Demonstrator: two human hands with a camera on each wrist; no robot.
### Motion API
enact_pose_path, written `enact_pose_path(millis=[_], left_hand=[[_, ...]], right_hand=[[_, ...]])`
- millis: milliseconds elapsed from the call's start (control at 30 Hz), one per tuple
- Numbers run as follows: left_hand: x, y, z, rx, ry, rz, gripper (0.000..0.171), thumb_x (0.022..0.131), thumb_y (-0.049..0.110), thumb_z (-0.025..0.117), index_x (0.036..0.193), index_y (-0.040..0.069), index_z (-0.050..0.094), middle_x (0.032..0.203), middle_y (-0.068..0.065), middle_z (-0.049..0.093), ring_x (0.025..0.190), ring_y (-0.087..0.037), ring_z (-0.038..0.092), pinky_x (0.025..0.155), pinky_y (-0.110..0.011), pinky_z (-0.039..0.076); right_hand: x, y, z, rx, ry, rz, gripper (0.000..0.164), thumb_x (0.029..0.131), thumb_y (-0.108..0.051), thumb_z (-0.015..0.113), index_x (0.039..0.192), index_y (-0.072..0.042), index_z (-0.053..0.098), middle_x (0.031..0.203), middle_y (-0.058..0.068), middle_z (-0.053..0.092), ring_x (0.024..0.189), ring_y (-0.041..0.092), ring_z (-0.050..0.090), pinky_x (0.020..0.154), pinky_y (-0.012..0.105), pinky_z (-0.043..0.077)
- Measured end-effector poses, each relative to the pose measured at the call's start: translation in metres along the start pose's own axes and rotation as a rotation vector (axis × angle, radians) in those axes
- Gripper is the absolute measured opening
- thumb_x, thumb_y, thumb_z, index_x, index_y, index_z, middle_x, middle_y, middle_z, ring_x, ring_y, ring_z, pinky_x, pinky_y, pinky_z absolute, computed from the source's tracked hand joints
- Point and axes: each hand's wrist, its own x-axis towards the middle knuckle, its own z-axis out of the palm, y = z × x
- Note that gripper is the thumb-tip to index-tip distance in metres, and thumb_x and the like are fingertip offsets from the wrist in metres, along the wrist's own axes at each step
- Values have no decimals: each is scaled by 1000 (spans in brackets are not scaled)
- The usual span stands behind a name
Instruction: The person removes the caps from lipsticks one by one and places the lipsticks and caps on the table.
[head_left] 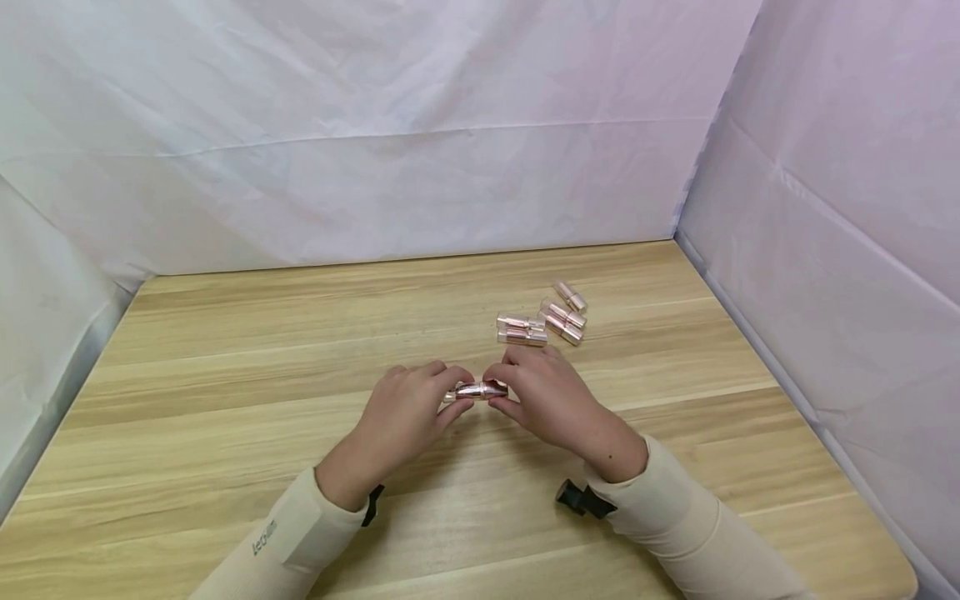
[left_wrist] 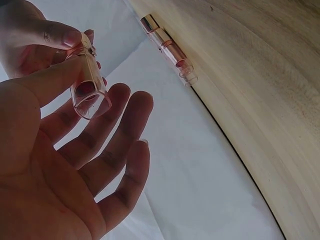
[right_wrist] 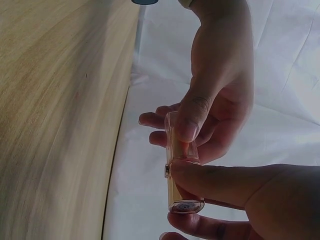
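A lipstick tube (head_left: 481,391) with a clear cap and a shiny rose-gold base is held level between both hands, in front of the body. My left hand (head_left: 405,408) pinches the capped end between thumb and forefinger; its other fingers are spread loosely in the left wrist view. At the base end, the thumb and fingers of my right hand (head_left: 549,398) grip the tube. A round label shows on the end of the base (right_wrist: 186,206) in the right wrist view. Through the clear cap (left_wrist: 92,106), a dark red part is visible in the left wrist view.
Several similar lipstick tubes (head_left: 522,337) lie on the wooden table (head_left: 247,367) just beyond the right hand. One of them (head_left: 570,296) lies farthest back. White sheets (head_left: 375,167) hang behind and at both sides of the table.
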Motion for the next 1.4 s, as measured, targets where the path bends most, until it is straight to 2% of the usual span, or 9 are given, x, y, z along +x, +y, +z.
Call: enact_pose_path(millis=[567, 1000, 1400], left_hand=[[-1, 0, 1, -3, -16, 17, 22, 89, 31, 76, 110, 24, 71, 91, 6, 73, 77, -10, 66, 73, -41, 49], [-1, -1, 2, 10, -41, 20, 22, 90, 33, 75, 110, 25, 71, 84, 8, 70, 68, -6, 58, 71, -37, 46], [0, 0, 3, 9, -42, 13, 21, 90, 33, 75, 109, 24, 72, 83, 8, 69, 66, -5, 55, 69, -36, 45]], right_hand=[[0, -1, -3, 7, -13, 3, 18, 82, -26, 83, 99, -21, 77, 83, -7, 63, 71, 7, 53, 74, 34, 43], [0, -2, -3, -30, -48, 19, 14, 82, -27, 84, 93, -23, 77, 82, -9, 64, 70, 6, 54, 69, 30, 37], [0, -1, -3, -34, -56, 17, 13, 83, -29, 82, 93, -22, 76, 81, -8, 65, 67, 5, 52, 67, 29, 35]])
